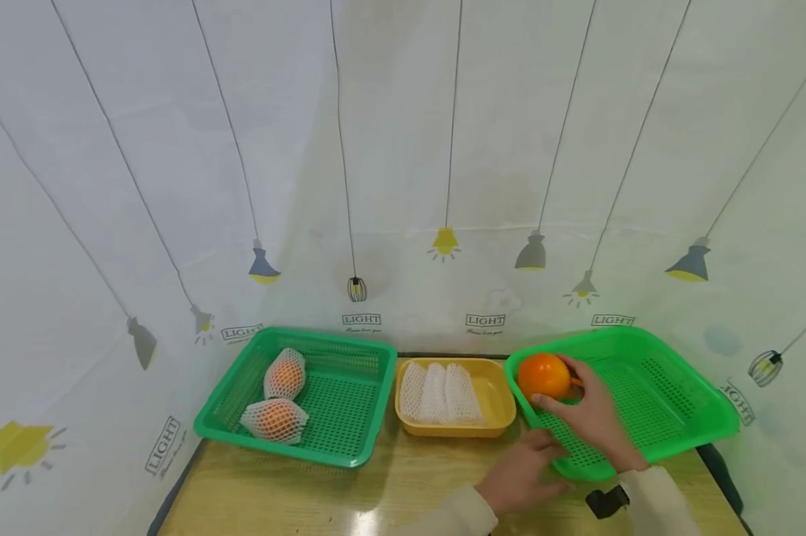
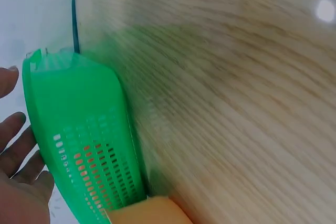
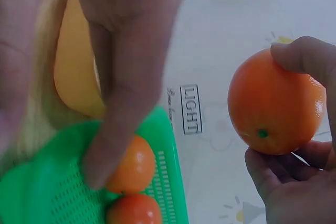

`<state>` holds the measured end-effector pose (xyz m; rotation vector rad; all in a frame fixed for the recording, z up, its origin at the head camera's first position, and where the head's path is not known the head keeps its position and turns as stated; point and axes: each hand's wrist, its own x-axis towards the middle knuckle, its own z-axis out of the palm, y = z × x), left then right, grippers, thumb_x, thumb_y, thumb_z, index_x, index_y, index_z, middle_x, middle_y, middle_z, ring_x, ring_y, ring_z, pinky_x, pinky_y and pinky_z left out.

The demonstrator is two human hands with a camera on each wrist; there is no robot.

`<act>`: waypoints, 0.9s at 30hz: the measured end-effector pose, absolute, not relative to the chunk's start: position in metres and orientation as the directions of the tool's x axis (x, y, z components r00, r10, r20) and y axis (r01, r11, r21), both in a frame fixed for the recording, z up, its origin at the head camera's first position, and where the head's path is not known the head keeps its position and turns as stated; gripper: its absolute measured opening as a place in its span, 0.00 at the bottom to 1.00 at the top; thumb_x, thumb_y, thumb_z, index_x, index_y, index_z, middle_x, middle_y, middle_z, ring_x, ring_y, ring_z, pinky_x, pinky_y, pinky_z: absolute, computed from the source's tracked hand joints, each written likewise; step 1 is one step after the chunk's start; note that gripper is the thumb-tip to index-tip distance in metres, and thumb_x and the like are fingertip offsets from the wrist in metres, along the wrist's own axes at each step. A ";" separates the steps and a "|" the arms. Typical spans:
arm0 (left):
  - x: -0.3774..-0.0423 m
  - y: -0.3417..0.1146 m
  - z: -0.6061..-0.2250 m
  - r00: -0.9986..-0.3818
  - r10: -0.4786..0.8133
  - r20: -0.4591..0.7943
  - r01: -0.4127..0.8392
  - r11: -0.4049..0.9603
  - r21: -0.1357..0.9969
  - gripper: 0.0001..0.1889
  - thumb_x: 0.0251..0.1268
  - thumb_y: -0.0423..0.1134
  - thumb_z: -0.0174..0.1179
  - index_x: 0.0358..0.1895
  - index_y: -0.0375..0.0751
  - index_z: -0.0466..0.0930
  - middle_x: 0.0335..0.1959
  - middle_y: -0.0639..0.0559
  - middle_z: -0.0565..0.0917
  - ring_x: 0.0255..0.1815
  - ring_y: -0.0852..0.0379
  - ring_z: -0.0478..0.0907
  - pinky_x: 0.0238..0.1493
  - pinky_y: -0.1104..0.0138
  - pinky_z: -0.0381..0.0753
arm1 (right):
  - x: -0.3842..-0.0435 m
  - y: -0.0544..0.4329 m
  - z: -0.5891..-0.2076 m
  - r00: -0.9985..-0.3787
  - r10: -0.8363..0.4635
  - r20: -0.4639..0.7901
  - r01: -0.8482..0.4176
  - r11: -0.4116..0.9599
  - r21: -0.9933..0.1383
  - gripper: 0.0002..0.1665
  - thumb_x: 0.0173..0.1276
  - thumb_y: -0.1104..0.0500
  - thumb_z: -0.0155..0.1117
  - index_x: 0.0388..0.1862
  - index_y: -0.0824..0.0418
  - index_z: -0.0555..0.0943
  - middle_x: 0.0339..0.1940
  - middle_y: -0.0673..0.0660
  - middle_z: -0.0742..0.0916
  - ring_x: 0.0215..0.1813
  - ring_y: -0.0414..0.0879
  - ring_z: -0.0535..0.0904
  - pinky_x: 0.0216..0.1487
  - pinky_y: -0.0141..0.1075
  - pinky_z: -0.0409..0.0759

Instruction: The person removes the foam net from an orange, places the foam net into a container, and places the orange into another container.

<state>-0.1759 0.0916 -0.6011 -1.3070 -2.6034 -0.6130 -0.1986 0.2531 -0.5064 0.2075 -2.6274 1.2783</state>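
Note:
My right hand (image 1: 593, 417) grips an orange (image 1: 543, 377) between thumb and fingers, above the near left corner of the bright green basket (image 1: 693, 439). In the right wrist view the held orange (image 3: 275, 103) shows a small green stem spot. Two more oranges, one (image 3: 132, 165) beside the other (image 3: 134, 211), lie in that basket; the held one and the hand hide them from the head view. My left hand (image 1: 523, 473) hovers by the basket's near left rim with fingers loosely spread and holds nothing. It appears blurred in the right wrist view.
A yellow tray (image 1: 499, 428) with several white foam net sleeves (image 1: 432, 394) stands between the baskets. In the darker green basket (image 1: 349, 454) at left lie two net-wrapped fruits (image 1: 285, 374). A wall with printed lamps rises behind the wooden table (image 1: 295, 491).

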 end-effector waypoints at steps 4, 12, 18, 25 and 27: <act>-0.175 0.101 -0.604 -0.595 0.728 0.340 0.804 0.549 0.231 0.18 0.73 0.59 0.60 0.58 0.56 0.84 0.56 0.66 0.83 0.64 0.67 0.75 0.68 0.79 0.70 | -0.213 0.269 -0.504 -0.965 -0.025 0.260 -0.220 0.616 -0.756 0.49 0.65 0.51 0.77 0.78 0.66 0.64 0.69 0.69 0.76 0.66 0.62 0.74 0.55 0.20 0.72; -0.179 0.113 -0.614 -0.587 0.707 0.395 0.801 0.577 0.158 0.13 0.72 0.56 0.63 0.52 0.61 0.87 0.48 0.70 0.85 0.53 0.71 0.74 0.63 0.80 0.70 | -0.244 0.307 -0.502 -0.971 -0.016 0.239 -0.186 0.678 -0.711 0.52 0.68 0.47 0.73 0.79 0.70 0.59 0.68 0.72 0.75 0.64 0.64 0.74 0.59 0.47 0.76; -0.177 0.115 -0.610 -0.584 0.685 0.436 0.791 0.600 0.116 0.10 0.68 0.55 0.66 0.48 0.63 0.89 0.45 0.71 0.87 0.51 0.71 0.77 0.67 0.77 0.70 | -0.266 0.336 -0.508 -0.989 0.024 0.143 -0.082 0.717 -0.692 0.58 0.68 0.40 0.70 0.81 0.72 0.55 0.71 0.77 0.71 0.64 0.70 0.73 0.57 0.60 0.78; -0.176 0.119 -0.612 -0.607 0.655 0.450 0.762 0.641 0.095 0.07 0.68 0.54 0.67 0.45 0.66 0.89 0.44 0.73 0.87 0.50 0.71 0.77 0.68 0.74 0.71 | -0.288 0.368 -0.529 -0.998 0.062 0.001 0.045 0.741 -0.670 0.62 0.69 0.35 0.66 0.80 0.76 0.50 0.70 0.81 0.68 0.62 0.73 0.74 0.50 0.57 0.81; -0.177 0.120 -0.612 -0.608 0.647 0.460 0.756 0.648 0.088 0.06 0.67 0.53 0.68 0.44 0.67 0.90 0.43 0.73 0.87 0.50 0.71 0.76 0.66 0.74 0.72 | -0.293 0.378 -0.538 -0.997 0.073 -0.019 0.067 0.742 -0.667 0.62 0.70 0.35 0.65 0.80 0.77 0.50 0.70 0.81 0.68 0.61 0.73 0.74 0.48 0.56 0.81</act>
